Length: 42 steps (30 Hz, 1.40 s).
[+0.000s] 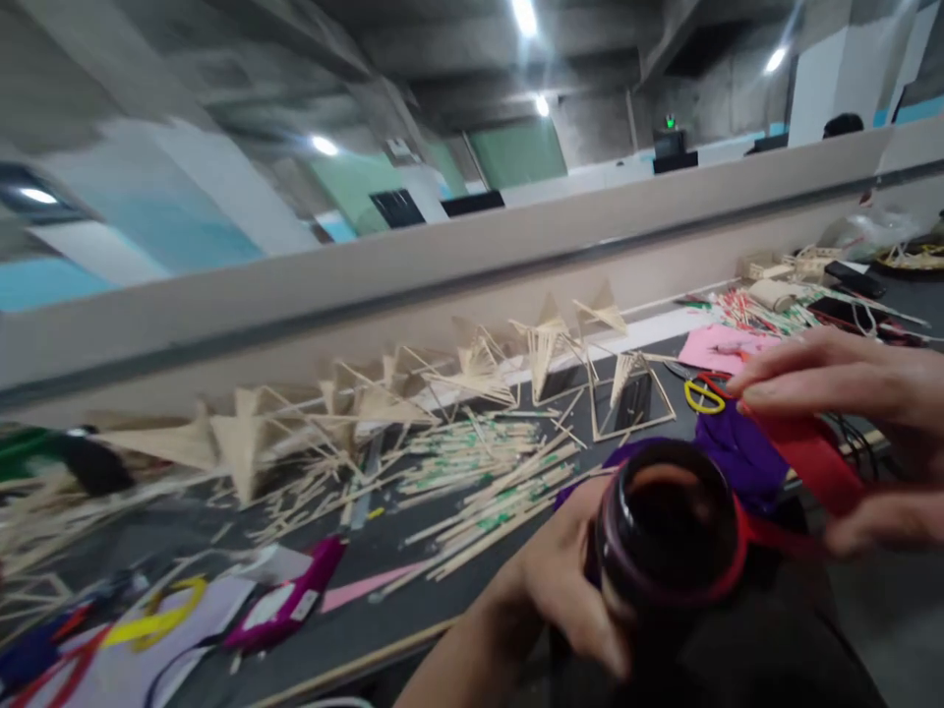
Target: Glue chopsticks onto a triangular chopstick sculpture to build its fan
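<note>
My left hand (pixel 564 580) is wrapped round a dark, glossy bottle (pixel 626 556) whose round mouth faces up toward me. A red ribbon (pixel 815 462) runs from the bottle's side to my right hand (pixel 892 423). Fingers and thumb of that hand are closed on the ribbon, on the right of the bottle. Part of the ribbon lies against the bottle's lower rim; the far side of the bottle is hidden. Behind them lies a crumpled purple cloth (pixel 737 452), with yellow-handled scissors (pixel 704 396) just beyond it.
Thin wooden sticks (pixel 479 447) are spread over the dark table (pixel 295 600). Pointed stick models (pixel 546 344) line the low partition (pixel 369 270). A magenta packet (pixel 287 600) and yellow-handled scissors (pixel 166 615) lie at left. Pink paper (pixel 727 346) is at right.
</note>
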### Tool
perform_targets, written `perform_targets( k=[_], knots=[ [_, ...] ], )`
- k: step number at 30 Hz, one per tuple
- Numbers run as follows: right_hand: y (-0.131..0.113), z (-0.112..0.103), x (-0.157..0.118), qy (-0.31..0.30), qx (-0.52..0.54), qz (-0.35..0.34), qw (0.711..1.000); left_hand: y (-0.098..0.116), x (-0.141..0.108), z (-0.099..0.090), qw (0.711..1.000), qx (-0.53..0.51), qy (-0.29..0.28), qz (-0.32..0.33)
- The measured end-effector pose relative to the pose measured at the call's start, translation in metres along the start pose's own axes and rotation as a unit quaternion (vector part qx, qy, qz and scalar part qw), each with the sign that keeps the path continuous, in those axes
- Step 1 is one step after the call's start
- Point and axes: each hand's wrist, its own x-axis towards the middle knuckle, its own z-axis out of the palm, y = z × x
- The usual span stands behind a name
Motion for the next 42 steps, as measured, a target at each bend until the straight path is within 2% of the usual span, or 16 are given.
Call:
perform_targets(
  k=[2, 4, 9, 14, 18, 23, 28, 35, 38, 40, 42],
  knots=[
    [0.016, 0.009, 0.007, -0.032, 0.026, 0.020, 0.999, -0.030, -0.001, 0.005, 0.991, -0.131, -0.030, 0.001],
    [0.030, 0.019, 0.013, -0.059, 0.042, 0.029, 0.997, -0.050, -0.002, 0.010, 0.977, -0.212, -0.023, -0.010],
    [0.047, 0.031, 0.022, -0.134, 0.085, -0.004, 0.987, -0.071, -0.008, 0.014, 0.963, -0.257, 0.045, -0.073],
    [0.042, 0.030, 0.029, -0.214, 0.092, -0.040, 0.972, -0.075, -0.009, 0.017, 0.954, -0.279, 0.025, -0.109],
    [0.039, 0.033, 0.033, -0.258, 0.104, -0.048, 0.959, -0.080, -0.010, 0.022, 0.954, -0.276, 0.009, -0.114],
    [0.044, 0.038, 0.033, -0.291, 0.132, -0.031, 0.947, -0.082, -0.014, 0.026, 0.961, -0.252, 0.025, -0.113],
    [0.044, 0.044, 0.029, -0.292, 0.146, -0.045, 0.944, -0.080, -0.020, 0.027, 0.971, -0.202, 0.040, -0.119],
    [0.025, 0.042, 0.025, -0.323, 0.176, -0.091, 0.925, -0.092, -0.032, 0.034, 0.966, -0.228, -0.049, -0.111],
    [0.019, 0.045, 0.020, -0.312, 0.107, -0.060, 0.942, -0.088, -0.030, 0.041, 0.965, -0.226, -0.042, -0.130],
    [0.019, 0.052, 0.015, -0.293, 0.033, -0.001, 0.956, -0.080, -0.028, 0.045, 0.972, -0.177, 0.001, -0.153],
    [0.021, 0.059, 0.010, -0.278, -0.036, 0.079, 0.957, -0.071, -0.025, 0.047, 0.978, -0.107, 0.059, -0.168]
  ],
)
